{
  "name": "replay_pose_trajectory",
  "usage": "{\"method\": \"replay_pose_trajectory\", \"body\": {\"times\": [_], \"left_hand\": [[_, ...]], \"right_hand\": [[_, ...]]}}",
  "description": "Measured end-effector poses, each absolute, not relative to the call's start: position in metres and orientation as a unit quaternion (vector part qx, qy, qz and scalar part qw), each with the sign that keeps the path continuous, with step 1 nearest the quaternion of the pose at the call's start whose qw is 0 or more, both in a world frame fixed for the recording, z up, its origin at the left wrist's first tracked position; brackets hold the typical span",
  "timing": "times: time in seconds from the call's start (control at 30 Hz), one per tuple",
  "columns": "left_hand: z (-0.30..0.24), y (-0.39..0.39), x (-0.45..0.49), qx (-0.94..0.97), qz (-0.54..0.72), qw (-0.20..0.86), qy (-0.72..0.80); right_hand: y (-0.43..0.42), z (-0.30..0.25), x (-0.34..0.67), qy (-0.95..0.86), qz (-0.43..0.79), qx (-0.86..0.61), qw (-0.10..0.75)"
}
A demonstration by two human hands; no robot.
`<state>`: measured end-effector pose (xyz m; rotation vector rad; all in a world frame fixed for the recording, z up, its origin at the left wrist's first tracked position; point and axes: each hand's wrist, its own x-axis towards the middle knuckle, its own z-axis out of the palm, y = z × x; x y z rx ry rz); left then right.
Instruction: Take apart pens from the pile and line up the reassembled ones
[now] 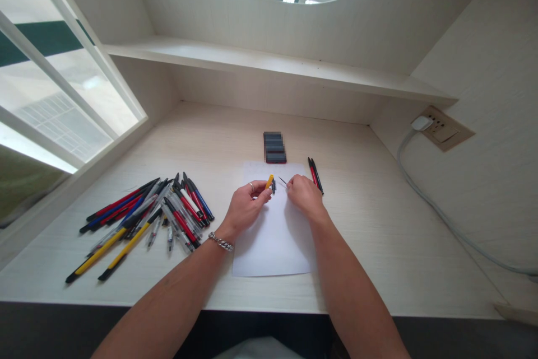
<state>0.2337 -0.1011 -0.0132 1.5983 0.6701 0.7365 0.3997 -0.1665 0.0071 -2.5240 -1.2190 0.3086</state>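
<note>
My left hand (247, 202) is closed round a yellow pen barrel (269, 181), held just above a white sheet of paper (275, 236). My right hand (303, 194) pinches a thin dark refill (283, 181) whose tip points toward the barrel's end. A small gap separates the two parts. Two pens, red and black (315, 175), lie side by side just right of my right hand at the paper's upper right corner.
A heap of several red, blue, black and yellow pens (147, 216) lies on the desk (378, 247) to the left. A dark blurred block (274, 147) sits beyond the paper. A shelf (269, 65) runs overhead; a plug and grey cable (424, 180) hang on the right wall.
</note>
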Motion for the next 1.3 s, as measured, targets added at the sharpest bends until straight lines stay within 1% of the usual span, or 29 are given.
{"method": "replay_pose_trajectory", "body": {"times": [0.03, 0.1, 0.17, 0.23, 0.33, 0.43, 0.53, 0.63, 1.0, 1.3], "left_hand": [[-0.013, -0.101, 0.234, 0.688, 0.316, 0.587, 0.287], [-0.012, -0.102, 0.233, 0.694, 0.313, 0.582, 0.284], [-0.009, -0.102, 0.233, 0.705, 0.304, 0.575, 0.283], [-0.006, -0.103, 0.232, 0.718, 0.292, 0.565, 0.284], [-0.003, -0.105, 0.232, 0.738, 0.279, 0.547, 0.280], [-0.002, -0.105, 0.232, 0.750, 0.272, 0.536, 0.276], [-0.003, -0.106, 0.231, 0.753, 0.269, 0.534, 0.277], [-0.003, -0.106, 0.231, 0.752, 0.266, 0.537, 0.275], [-0.004, -0.105, 0.232, 0.742, 0.275, 0.549, 0.270], [-0.006, -0.104, 0.232, 0.725, 0.259, 0.578, 0.268]], "right_hand": [[-0.166, 0.007, 0.403, -0.419, 0.122, -0.875, 0.209], [-0.166, 0.007, 0.407, -0.401, 0.159, -0.837, 0.337], [-0.167, 0.010, 0.409, -0.381, 0.204, -0.768, 0.474], [-0.168, 0.015, 0.406, -0.356, 0.257, -0.679, 0.588], [-0.171, 0.026, 0.397, -0.308, 0.309, -0.560, 0.704], [-0.172, 0.033, 0.392, -0.278, 0.304, -0.506, 0.758], [-0.171, 0.034, 0.390, -0.268, 0.288, -0.502, 0.770], [-0.169, 0.032, 0.388, -0.274, 0.281, -0.522, 0.757], [-0.168, 0.028, 0.378, -0.357, 0.320, -0.603, 0.638], [-0.169, 0.026, 0.384, -0.415, 0.314, -0.622, 0.584]]}}
